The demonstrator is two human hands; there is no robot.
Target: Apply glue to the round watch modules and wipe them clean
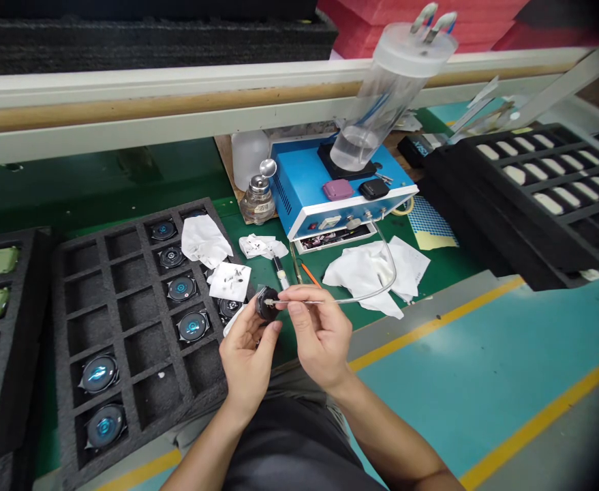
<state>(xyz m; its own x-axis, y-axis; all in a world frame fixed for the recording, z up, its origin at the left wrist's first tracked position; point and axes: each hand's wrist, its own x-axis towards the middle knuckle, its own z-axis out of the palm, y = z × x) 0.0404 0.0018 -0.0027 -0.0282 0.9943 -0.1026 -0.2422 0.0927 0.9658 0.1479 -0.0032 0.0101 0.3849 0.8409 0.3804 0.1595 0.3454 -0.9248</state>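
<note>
From my distant seat I had the left hand [248, 358] curled nearly closed, thumb and fingers gripping a dark round piece [267, 305] by its edges. The right hand [319, 334], just beside it, was pinched on a thin tube [304, 301], thumb below and fingers above. The tube's tip pointed left at the round piece; whether they touched, I could not tell. From the right hand the tube ran off rightward, then curved up to the front of a blue box [299, 177] beyond both hands, where a clear cylinder [363, 123] stood tilted in my view.

Left of the left hand lay a foam tray [67, 389], with round dark watches [193, 326] in some compartments. Near that hand, a small white paper [230, 281] bearing dark bits lay over the tray's edge. Ahead of the right hand I saw an orange stick [310, 274], and to its right a crumpled white cloth [355, 273].
</note>
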